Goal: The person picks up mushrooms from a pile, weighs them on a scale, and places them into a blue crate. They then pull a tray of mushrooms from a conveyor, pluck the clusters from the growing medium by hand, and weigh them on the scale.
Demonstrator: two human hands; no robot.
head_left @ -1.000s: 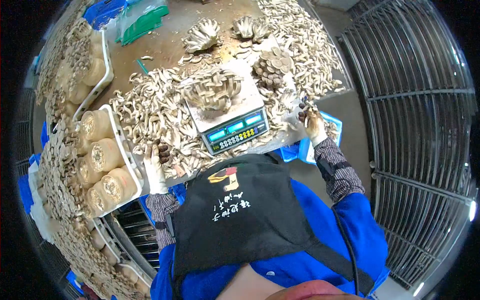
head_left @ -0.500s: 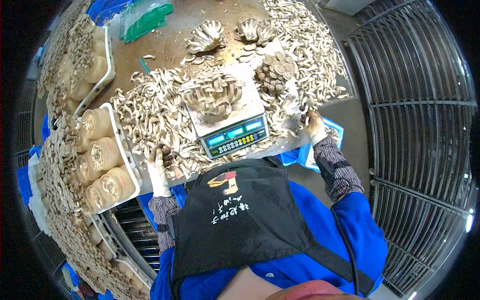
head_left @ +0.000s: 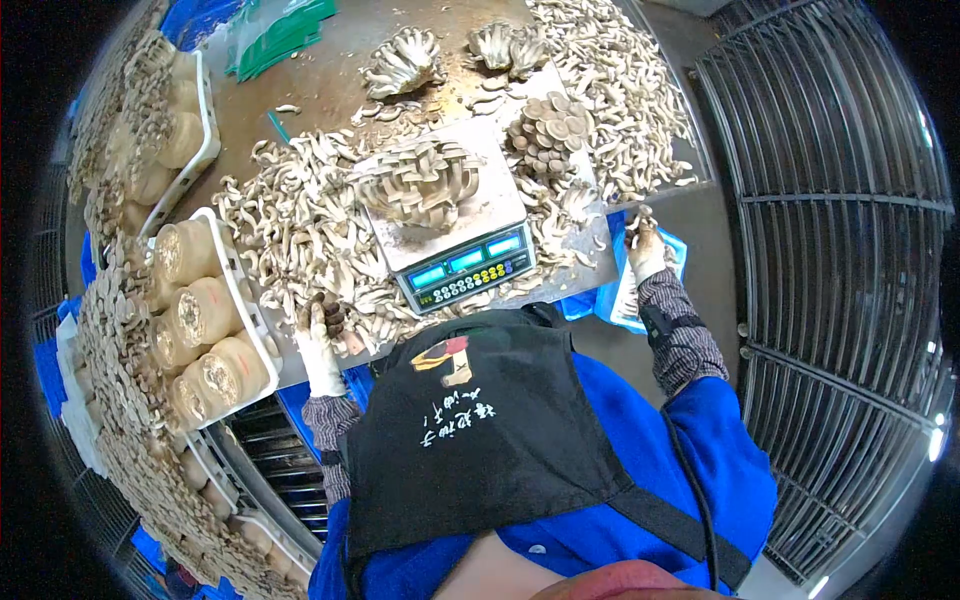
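Observation:
My left hand [head_left: 318, 335], in a pale glove with dark-stained fingers, rests at the table's near edge beside loose mushrooms [head_left: 318, 230]; its fingers are bunched round something too small to name. On the right, my right hand [head_left: 645, 245], gloved too, is above a blue-and-white basket [head_left: 622, 300] past the table edge. Its fingers are pressed together, and what they hold, if anything, is unclear. Between my hands stands a digital scale [head_left: 468, 275] bearing a large mushroom cluster [head_left: 418, 185]. A second, round-capped cluster [head_left: 550, 132] lies right of the scale.
Crates of mushroom grow bags [head_left: 200, 312] line the left side. Two clusters [head_left: 402, 62] lie at the table's back, near green bags [head_left: 280, 35]. Many loose mushrooms [head_left: 620, 90] cover the right side. Metal racks [head_left: 840, 200] stand at the far right.
My right hand has moved right, from the mushrooms at the table edge to over the basket. My left hand has stayed almost in place. The view has shifted slightly.

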